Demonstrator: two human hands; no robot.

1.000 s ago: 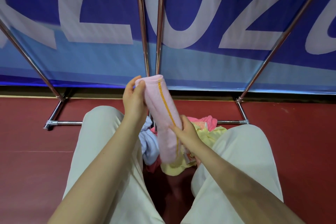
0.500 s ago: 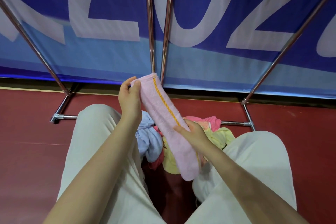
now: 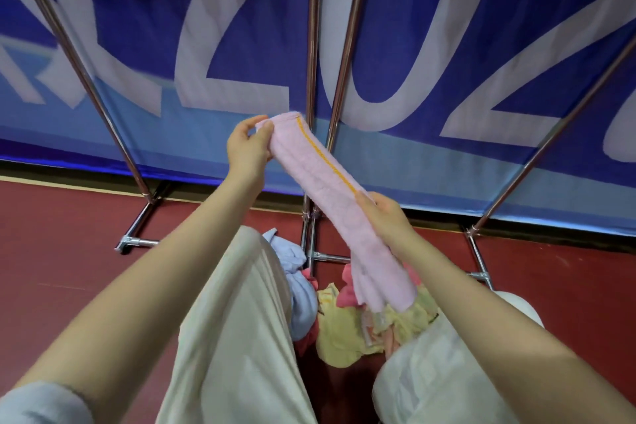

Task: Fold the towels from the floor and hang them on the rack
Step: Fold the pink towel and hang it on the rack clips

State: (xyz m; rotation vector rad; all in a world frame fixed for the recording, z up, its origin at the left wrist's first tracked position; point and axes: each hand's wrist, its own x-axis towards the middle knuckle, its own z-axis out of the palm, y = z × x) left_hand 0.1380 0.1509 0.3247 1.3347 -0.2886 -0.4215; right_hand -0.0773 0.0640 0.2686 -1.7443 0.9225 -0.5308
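A pink towel (image 3: 330, 203), soft terry folded into a long narrow strip with one orange stitched line along its edge, is held in the air in front of the rack (image 3: 311, 86). The left hand (image 3: 246, 148) pinches the strip's upper end, its grip closed on the cloth just left of the rack's two middle poles. The right hand (image 3: 385, 213) holds the strip partway down, grip closed around its right edge; the loose lower end hangs below that hand, in layers.

The rack is shiny chrome tubing: four thin round poles rise from low horizontal feet with pipe joints, two close together at the middle and one slanting out to either side.

Below the held strip, at the rack's foot, lies a crumpled pile on the dark red floor (image 3: 69, 251): one pale blue towel (image 3: 299, 289), one yellow towel (image 3: 344, 330) and bits of brighter pink cloth (image 3: 347, 289), how many pieces I cannot tell. The pile sits between two knees in smooth cream trousers (image 3: 234, 337).

Behind the rack hangs a glossy blue banner (image 3: 481, 27) with large pale letters.
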